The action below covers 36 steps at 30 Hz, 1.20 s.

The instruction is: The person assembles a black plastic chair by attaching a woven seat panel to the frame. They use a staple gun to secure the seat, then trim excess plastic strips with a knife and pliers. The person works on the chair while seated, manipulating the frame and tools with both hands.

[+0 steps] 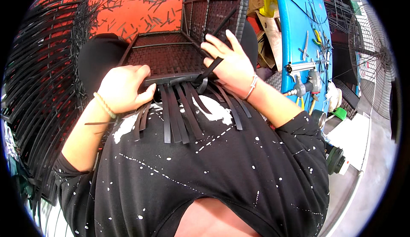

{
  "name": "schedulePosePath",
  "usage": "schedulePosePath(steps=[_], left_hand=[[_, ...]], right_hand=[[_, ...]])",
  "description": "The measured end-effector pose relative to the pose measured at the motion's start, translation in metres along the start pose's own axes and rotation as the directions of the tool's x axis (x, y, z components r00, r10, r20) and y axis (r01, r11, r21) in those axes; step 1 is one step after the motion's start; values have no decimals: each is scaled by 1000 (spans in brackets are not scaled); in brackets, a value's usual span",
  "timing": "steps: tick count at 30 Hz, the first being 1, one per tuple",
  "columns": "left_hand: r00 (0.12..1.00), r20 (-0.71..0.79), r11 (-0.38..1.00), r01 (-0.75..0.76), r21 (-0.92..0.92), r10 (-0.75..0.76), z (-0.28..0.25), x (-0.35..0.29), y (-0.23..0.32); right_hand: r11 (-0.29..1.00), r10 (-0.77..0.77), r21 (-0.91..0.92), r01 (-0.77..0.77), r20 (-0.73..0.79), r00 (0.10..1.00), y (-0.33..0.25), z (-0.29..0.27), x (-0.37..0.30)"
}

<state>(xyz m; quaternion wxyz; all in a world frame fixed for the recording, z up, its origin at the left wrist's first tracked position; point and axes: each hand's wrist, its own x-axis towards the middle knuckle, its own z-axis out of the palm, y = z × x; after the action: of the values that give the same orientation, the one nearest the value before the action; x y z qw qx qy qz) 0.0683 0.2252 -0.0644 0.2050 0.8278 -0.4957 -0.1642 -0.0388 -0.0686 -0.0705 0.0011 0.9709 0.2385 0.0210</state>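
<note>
A dark brown woven rattan chair frame (164, 62) rests at my lap between my knees, with an upright woven panel (215, 21) joined at its far right. My left hand (126, 87) is closed around the near left corner, thumb and fingers on either side of the edge. At the right end of that edge, my right hand (232, 64) lies with fingers spread against the woven panel. A loose flat strip (210, 69) sticks up across its lower fingers. Several loose strip ends (175, 115) hang from the near edge over my shirt.
Dark strips (47, 62) hang in a thick bundle at the left. Cut scraps (151, 21) litter the red surface ahead. On the right, a blue table (294, 45) bears scissors (306, 47), yellow-handled pliers (317, 36) and a pneumatic tool (305, 83). A large fan (378, 51) stands beyond.
</note>
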Motion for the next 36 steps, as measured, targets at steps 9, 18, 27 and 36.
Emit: schedulePosePath(steps=[9,18,27,36], left_hand=[[983,168,997,73,-11,-70,1,6,0],[998,39,995,53,87,-56,24,-6,1],[993,-69,951,-69,302,94,-4,23,-58],[999,29,974,19,225,-26,1,17,-35]], right_hand=[[995,-95,12,95,-35,995,13,14,-2],[994,113,12,-112,-125,986,-9,48,-22],[998,40,-25,-53,-353,935,16,59,35],[1000,12,7,-11,-199,980,-1,58,10]])
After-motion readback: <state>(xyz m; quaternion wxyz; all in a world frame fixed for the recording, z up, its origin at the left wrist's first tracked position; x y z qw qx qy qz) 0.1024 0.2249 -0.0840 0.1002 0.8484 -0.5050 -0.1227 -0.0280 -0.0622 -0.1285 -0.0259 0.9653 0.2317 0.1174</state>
